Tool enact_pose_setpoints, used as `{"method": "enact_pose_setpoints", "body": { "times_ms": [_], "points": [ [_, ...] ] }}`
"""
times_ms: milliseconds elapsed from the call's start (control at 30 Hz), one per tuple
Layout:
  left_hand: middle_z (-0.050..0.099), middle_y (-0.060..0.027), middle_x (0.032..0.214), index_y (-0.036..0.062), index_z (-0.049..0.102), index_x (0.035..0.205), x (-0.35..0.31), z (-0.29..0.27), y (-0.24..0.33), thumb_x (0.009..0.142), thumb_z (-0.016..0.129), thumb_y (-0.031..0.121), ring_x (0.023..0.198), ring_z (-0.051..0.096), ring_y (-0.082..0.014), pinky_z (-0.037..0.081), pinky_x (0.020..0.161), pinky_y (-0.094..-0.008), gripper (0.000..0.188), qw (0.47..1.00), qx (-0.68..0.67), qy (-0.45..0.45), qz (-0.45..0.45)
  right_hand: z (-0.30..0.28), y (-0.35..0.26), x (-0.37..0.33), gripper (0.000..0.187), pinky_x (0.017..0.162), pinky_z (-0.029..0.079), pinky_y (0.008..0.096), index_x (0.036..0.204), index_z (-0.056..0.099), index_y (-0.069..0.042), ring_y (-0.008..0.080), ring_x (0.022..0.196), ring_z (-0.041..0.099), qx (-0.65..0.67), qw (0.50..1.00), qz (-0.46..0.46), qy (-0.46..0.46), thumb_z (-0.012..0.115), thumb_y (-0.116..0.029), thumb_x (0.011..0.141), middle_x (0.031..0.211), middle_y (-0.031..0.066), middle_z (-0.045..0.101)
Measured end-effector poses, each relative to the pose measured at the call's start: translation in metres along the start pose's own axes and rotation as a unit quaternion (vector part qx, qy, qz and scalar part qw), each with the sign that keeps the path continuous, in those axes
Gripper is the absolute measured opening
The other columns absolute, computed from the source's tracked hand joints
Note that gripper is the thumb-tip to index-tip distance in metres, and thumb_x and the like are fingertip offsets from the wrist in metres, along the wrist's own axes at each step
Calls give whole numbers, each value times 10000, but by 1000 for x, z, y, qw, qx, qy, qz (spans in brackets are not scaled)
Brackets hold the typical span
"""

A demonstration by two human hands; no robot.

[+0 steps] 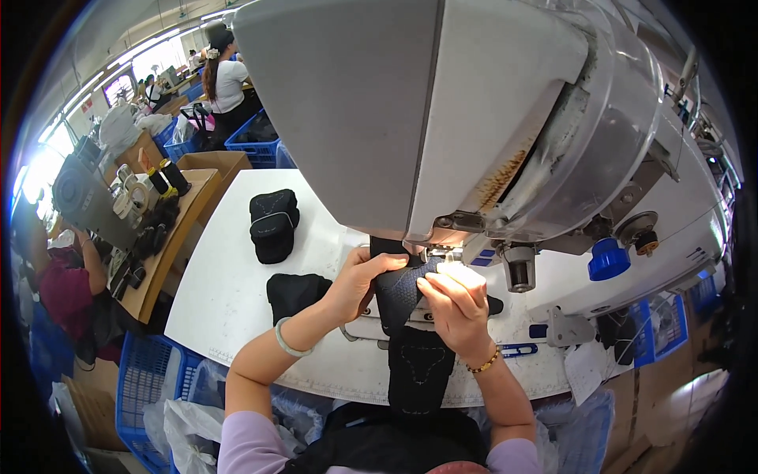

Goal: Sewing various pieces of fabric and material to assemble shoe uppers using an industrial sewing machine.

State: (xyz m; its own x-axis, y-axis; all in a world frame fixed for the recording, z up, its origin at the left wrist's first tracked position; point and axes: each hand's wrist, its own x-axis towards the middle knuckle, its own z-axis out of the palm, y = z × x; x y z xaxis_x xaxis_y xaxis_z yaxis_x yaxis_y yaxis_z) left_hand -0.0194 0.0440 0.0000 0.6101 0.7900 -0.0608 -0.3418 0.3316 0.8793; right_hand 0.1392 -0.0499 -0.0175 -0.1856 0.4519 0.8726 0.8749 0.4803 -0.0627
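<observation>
Under the lit needle area of a grey and white sewing machine [355,95], I hold a black textured fabric piece [399,294]. My left hand [359,278] pinches its upper left edge, thumb on top. My right hand [458,304] grips the same piece on its right side, close to the presser foot, with its fingers bent together. Below, a black fabric panel with pale stitched lines [421,371] hangs toward the table's front edge; whether it joins the held piece is hidden.
On the white table [221,276] lie a stack of black pieces [274,225] and another black piece [296,295]. A slim blue tool [519,349] rests at right. Blue baskets [146,395] flank the table; another person [229,83] works behind, far left.
</observation>
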Motion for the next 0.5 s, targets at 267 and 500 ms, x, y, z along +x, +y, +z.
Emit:
{"method": "enact_pose_setpoints", "body": {
  "times_ms": [267,500],
  "points": [
    [645,-30,803,-8,658,876,-8,16,-12,826,630,110,702,598,-82,466,636,-219,132,998,-31,21,46,-5,15,-6,248,866,452,351,949,686,-77,218,964,553,37,999,-4,6,667,-3,713,1007,23,615],
    [656,-23,826,8,662,885,-11,15,-25,826,622,106,723,603,-79,470,647,-213,121,993,-83,50,62,-6,10,-9,286,823,445,336,955,682,-92,204,926,545,6,999,-34,12,616,18,700,996,16,633]
  ]
}}
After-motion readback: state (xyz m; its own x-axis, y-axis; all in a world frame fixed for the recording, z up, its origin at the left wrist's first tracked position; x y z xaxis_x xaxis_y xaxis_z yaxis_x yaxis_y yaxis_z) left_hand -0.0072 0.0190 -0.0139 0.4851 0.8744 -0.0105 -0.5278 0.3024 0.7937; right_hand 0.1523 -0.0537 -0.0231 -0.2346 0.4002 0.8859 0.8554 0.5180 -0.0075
